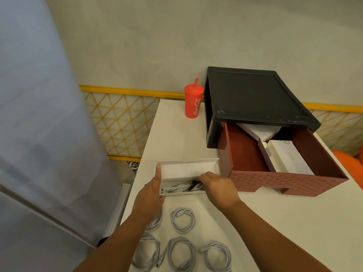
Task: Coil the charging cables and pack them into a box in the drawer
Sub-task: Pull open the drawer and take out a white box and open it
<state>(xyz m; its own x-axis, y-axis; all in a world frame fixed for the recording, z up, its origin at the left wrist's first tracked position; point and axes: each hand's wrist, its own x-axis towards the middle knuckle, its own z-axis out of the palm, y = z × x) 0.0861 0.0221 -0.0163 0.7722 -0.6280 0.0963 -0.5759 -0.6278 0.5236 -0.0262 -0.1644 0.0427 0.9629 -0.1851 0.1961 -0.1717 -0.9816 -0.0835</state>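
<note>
Cables (179, 187) sit in the white box (188, 169) — left hand (151, 195) grips its end, right hand (220, 189) reaches in, grip unclear — five coils (173, 221) lie unpacked.

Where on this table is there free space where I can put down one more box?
Free: the table between the red cup and the open box, and the patch in front of the drawer. The drawer's left half is bare too. Crowded: the near edge, with coiled cables.

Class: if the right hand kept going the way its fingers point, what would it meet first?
Probably the cables lying in the white box; the right hand may be touching them now.
</note>
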